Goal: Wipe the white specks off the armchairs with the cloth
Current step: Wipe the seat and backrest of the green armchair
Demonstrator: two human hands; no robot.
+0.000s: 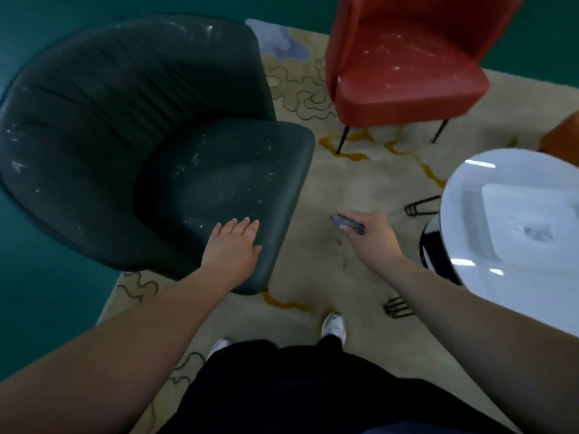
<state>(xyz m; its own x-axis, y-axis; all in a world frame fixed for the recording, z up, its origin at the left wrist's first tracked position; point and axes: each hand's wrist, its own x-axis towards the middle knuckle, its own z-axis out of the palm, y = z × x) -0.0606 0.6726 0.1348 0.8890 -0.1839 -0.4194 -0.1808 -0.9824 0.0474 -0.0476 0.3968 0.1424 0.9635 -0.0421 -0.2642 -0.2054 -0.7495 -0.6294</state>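
Note:
A dark green armchair (125, 120) fills the left of the view, with white specks on its seat, backrest and arm. My left hand (233, 245) lies flat on the front corner of that seat, fingers straight. A red armchair (404, 73) stands at the back right, its seat also dotted with white specks. My right hand (372, 234) hovers over the rug between the chairs and the table and grips a small dark grey cloth (347, 224), which sticks out to the left of the fingers.
A glossy white round table (507, 227) on black wire legs stands at the right edge. A beige patterned rug (360, 183) lies under everything, with teal floor around it. My feet in white shoes (334, 325) stand on the rug.

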